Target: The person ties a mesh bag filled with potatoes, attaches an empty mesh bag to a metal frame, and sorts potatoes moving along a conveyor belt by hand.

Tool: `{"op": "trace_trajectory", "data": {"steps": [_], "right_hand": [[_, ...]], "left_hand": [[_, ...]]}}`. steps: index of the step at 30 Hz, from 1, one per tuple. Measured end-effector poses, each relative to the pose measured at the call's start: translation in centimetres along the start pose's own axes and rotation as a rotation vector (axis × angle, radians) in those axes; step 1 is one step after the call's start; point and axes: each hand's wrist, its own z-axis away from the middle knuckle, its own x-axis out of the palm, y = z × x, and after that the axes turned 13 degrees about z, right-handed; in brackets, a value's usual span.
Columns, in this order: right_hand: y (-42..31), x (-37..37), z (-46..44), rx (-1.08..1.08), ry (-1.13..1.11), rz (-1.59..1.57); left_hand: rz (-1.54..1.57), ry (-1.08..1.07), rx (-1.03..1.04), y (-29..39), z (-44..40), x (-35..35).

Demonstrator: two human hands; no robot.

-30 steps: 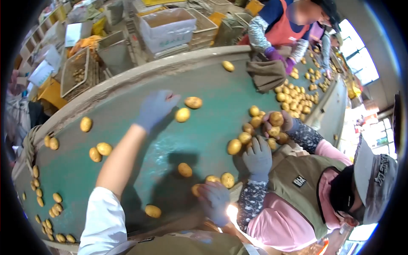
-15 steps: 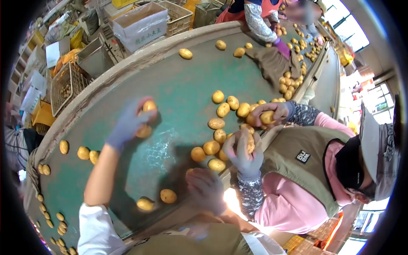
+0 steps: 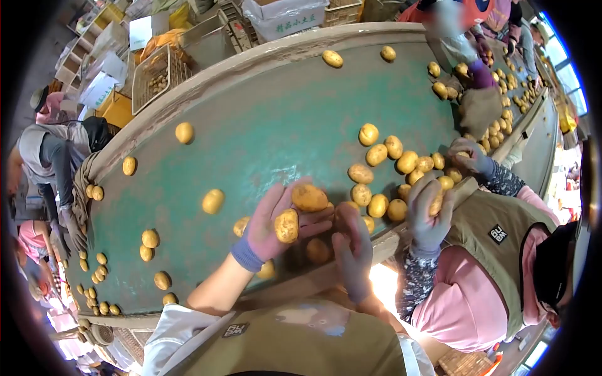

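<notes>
My left hand, in a grey-purple glove, is turned palm up over the green belt. Two potatoes rest on it: a rounder one on the palm and a longer brown one along the fingers. Close to its right is my right hand, also gloved, upright with the fingers apart from the thumb and nothing seen between them. Below and between both hands lies a darker potato in shadow. Another potato shows partly under my left wrist.
A co-worker at the right holds a potato beside a cluster of potatoes. Across the belt another worker's sleeved arm reaches over a brown cloth. Crates stand beyond the belt's raised rim. More workers are at the left.
My left hand has come back towards my body with two potatoes and turned palm up. My right hand has risen and moved right, beside it. The view has shifted left.
</notes>
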Motion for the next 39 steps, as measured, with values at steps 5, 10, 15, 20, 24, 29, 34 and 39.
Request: {"op": "trace_trajectory", "data": {"steps": [5, 10, 15, 20, 24, 29, 34, 39], "right_hand": [[-3.0, 0.8, -1.8, -0.109, -0.094, 0.156], [-2.3, 0.9, -3.6, -0.138, -0.308, 0.226], [-1.3, -0.8, -2.6, 0.445, -0.257, -0.803], [0.8, 1.4, -0.4, 0.534, -0.469, -1.433], [-0.2, 1.3, 1.2, 0.652, -0.550, -1.235], [-2.0, -0.7, 3.4, 0.746, -0.537, -0.914], [-0.9, -1.2, 4.8, 0.754, -0.564, -0.973], [0.3, -1.1, 5.6, 0.736, -0.520, -1.063]], "left_hand": [[-0.482, -0.168, 0.140, 0.3, 1.8, -1.6], [-0.324, -0.072, -0.015, 0.1, 2.7, -1.8], [0.062, 0.072, -0.083, 0.7, 3.3, -4.0], [0.220, 0.097, 0.039, 2.1, 4.2, -5.2], [0.021, 0.123, 0.377, 2.7, 4.7, -5.0], [-1.651, 0.132, 0.550, 0.0, 7.0, -5.5], [-2.168, -0.111, 0.474, -1.2, 6.5, -5.3], [-2.144, -0.051, 0.720, 2.0, 3.0, -6.7]]}}
